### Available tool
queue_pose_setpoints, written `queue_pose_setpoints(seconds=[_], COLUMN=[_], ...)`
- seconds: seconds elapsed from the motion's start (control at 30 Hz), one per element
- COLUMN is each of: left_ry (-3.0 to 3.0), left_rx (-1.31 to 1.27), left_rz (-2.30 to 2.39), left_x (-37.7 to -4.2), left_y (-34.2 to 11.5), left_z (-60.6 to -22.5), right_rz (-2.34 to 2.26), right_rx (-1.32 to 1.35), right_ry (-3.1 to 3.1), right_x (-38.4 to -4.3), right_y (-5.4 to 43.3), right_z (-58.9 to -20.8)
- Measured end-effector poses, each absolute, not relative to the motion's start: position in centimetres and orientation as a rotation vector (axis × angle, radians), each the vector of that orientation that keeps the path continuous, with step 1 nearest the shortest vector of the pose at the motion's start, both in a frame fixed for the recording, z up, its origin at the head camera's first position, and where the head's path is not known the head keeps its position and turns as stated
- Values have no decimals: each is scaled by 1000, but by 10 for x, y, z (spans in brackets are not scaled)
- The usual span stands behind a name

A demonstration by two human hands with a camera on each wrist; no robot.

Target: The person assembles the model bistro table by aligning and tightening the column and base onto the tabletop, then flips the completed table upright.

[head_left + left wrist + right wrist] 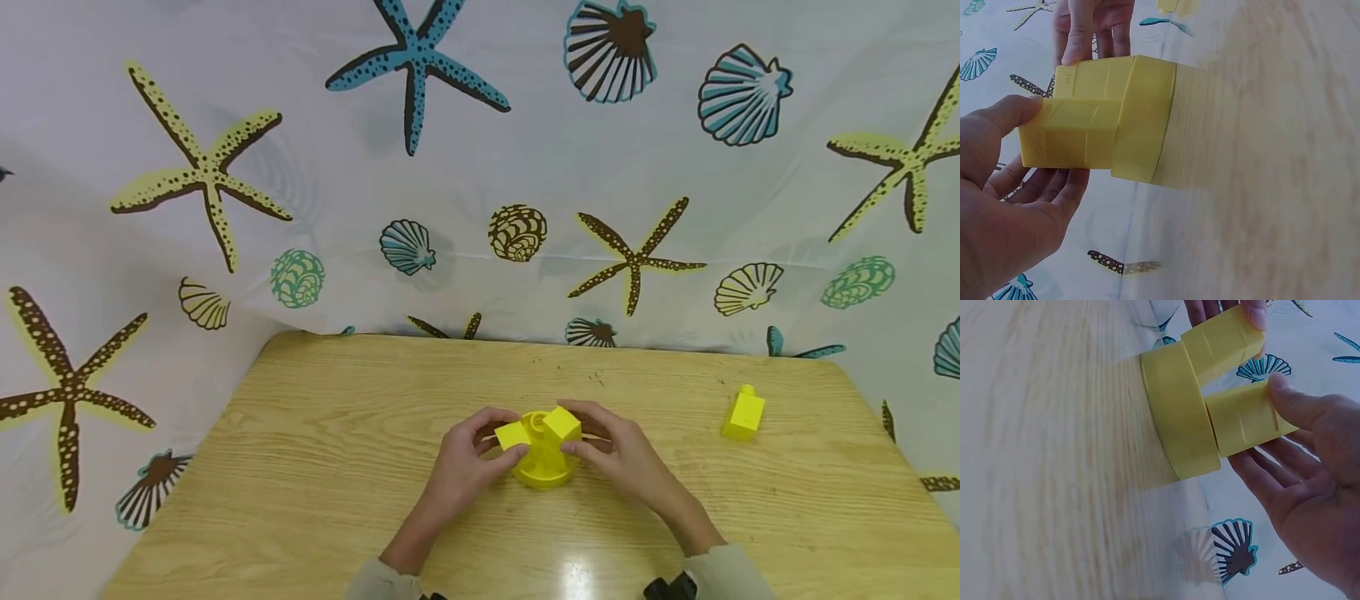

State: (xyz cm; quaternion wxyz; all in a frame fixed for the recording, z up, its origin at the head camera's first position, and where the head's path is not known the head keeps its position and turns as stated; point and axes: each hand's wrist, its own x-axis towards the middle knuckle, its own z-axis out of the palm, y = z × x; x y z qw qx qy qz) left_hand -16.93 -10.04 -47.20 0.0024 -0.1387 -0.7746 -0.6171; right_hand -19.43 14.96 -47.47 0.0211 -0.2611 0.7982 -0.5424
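Observation:
A round yellow base [545, 478] stands on the wooden table in front of the person. Two yellow rectangular blocks rise from it, a left block [513, 434] and a right block [562, 423], both leaning slightly outward in the head view. Thumb and fingers of the left hand [461, 467] pinch the top of the left block. On the other side the right hand [633, 457] grips the right block the same way. Both wrist views show the lower ends of the blocks right at the base [1146, 115]. Between the blocks a round yellow socket [537, 422] shows.
Farther right on the table [337, 417] lies another yellow block [745, 414] with a small round peg on its end. A white cloth [480, 167] printed with starfish and shells hangs behind the table and along its sides.

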Motion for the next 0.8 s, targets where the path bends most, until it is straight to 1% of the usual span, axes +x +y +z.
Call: queue_pose_setpoints(seconds=[0.23, 0.8], left_ry=[-2425, -2437], left_rx=[-412, -404], left_rz=[-1952, -1945], left_x=[-169, -170], left_y=[-100, -101], left_z=[-471, -472], right_rz=[-1688, -1643], right_rx=[-719, -767], right_ry=[2566, 2582], right_x=[-194, -186], right_y=[150, 163], right_z=[-475, -472])
